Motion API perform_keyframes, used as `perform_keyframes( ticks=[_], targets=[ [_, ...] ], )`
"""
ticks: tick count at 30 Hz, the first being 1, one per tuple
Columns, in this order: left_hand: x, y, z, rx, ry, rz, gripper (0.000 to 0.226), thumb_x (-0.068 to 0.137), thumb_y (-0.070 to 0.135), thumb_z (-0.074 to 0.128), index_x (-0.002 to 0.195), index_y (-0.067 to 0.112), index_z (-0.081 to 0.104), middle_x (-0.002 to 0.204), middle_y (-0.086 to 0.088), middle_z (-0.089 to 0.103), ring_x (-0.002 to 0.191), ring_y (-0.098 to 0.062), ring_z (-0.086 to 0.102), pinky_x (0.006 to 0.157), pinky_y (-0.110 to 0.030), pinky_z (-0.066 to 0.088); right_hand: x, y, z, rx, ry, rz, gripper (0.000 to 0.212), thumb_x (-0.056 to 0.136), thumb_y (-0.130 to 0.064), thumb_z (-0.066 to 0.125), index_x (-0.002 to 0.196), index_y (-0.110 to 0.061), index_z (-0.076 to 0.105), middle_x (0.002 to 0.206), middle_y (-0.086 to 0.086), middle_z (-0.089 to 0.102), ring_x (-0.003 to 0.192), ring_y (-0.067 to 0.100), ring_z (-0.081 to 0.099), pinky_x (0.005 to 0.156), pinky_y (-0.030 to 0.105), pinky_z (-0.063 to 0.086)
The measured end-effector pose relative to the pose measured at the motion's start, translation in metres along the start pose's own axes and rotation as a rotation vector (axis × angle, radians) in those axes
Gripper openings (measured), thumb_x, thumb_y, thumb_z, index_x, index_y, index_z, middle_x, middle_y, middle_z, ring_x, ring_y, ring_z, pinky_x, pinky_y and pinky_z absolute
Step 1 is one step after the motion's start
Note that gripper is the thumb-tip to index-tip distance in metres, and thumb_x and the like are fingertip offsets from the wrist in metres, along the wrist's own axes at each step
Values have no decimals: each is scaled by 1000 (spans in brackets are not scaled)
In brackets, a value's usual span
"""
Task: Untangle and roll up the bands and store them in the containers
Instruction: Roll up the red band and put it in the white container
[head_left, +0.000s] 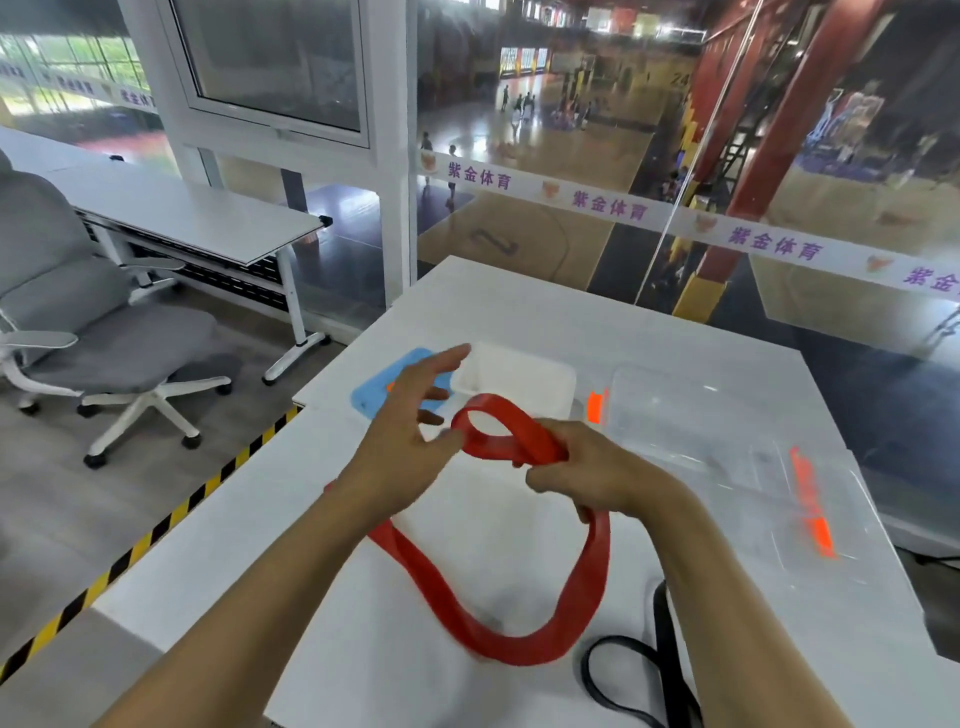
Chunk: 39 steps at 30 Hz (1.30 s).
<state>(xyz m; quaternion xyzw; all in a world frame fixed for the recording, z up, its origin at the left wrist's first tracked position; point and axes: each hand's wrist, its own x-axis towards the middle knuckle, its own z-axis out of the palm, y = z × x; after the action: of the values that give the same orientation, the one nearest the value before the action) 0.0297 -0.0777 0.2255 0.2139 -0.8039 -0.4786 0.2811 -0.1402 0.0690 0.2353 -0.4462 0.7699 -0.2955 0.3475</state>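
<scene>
One red band (524, 561) is barely started: the right hand (587, 473) has a closed grip on its first loop, the left hand (410, 441) open just beside. Below the grip most hangs unrolled over the desk (363, 649); a black band (649, 670) waits, white container (519, 374) beyond looks unfilled.

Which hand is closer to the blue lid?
Left. The left hand has fingers reaching over the blue lid; the right hand grips the red band farther right.
</scene>
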Motion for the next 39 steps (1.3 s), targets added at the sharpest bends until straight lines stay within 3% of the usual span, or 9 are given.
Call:
perform_keyframes(
  ticks=[4, 6, 12, 19, 23, 25, 28, 33, 39],
  targets=[
    [-2, 1, 13, 134, -449, -50, 84, 83, 8, 71, 148, 48, 35, 136, 18, 53, 114, -3, 60, 92, -14, 52, -3, -2, 5, -28, -112, -1, 34, 82, -12, 64, 110, -29, 69, 65, -15, 54, 54, 7, 48, 49, 29, 48],
    [-1, -3, 20, 179, -503, -54, 70, 83, 12, 71, 141, 43, 44, 118, 13, 64, 101, -5, 67, 92, -28, 59, -5, -6, 4, -40, -124, -8, 32, 83, -10, 64, 108, -30, 71, 72, -9, 56, 57, 9, 49, 50, 29, 49],
    [-1, -4, 28, 361, -441, -33, 8, 95, 25, 52, 98, 32, 53, 79, 1, 62, 68, -20, 58, 76, -52, 56, -10, 2, 0, 7, 7, -2, 21, 88, -10, 64, 105, -21, 65, 75, -3, 55, 49, 1, 50, 55, 29, 54],
    [-2, -5, 33, 145, -292, -160, 10, 101, 24, 46, 98, 22, 56, 70, 3, 51, 64, -16, 49, 67, -39, 54, -13, 21, 17, 9, 173, -39, 17, 93, -17, 57, 103, -32, 58, 74, -6, 51, 60, 7, 46, 67, 31, 47],
    [0, -8, 43, -230, -124, -343, 16, 101, 16, 41, 100, 14, 57, 81, -9, 60, 75, -21, 59, 80, -44, 55, -13, 25, 37, 38, 310, -80, 27, 97, -16, 51, 113, -37, 54, 70, -8, 52, 56, 4, 45, 67, 33, 45],
    [0, -4, 51, -499, -79, -410, 26, 100, 8, 36, 100, 6, 63, 95, -16, 70, 86, -25, 69, 84, -43, 59, -13, 27, 52, 38, 337, -138, 53, 96, -14, 49, 134, -51, 47, 88, -15, 63, 71, -1, 55, 77, 29, 49],
    [-4, 7, 58, -763, 22, -533, 38, 99, 3, 33, 83, 4, 68, 73, -5, 78, 78, -20, 75, 77, -37, 58, -12, 31, 72, -25, 402, -191, 74, 95, -25, 54, 150, -66, 26, 128, -11, 62, 113, 5, 58, 102, 32, 48],
    [-4, -4, 69, -893, 178, -717, 27, 95, 5, 40, 77, 3, 60, 80, -19, 65, 84, -29, 63, 80, -40, 57, -11, 38, 91, -99, 520, -163, 67, 94, -56, 63, 147, -73, 25, 99, -12, 54, 91, 7, 59, 85, 22, 49],
    [-8, -25, 67, -911, 19, -703, 32, 95, 6, 36, 109, 3, 65, 115, -26, 65, 103, -34, 65, 86, -46, 57, -12, 46, 95, -109, 616, -96, 44, 97, -59, 56, 140, -63, 49, 86, -7, 45, 76, 10, 55, 71, 22, 46]
  ],
)
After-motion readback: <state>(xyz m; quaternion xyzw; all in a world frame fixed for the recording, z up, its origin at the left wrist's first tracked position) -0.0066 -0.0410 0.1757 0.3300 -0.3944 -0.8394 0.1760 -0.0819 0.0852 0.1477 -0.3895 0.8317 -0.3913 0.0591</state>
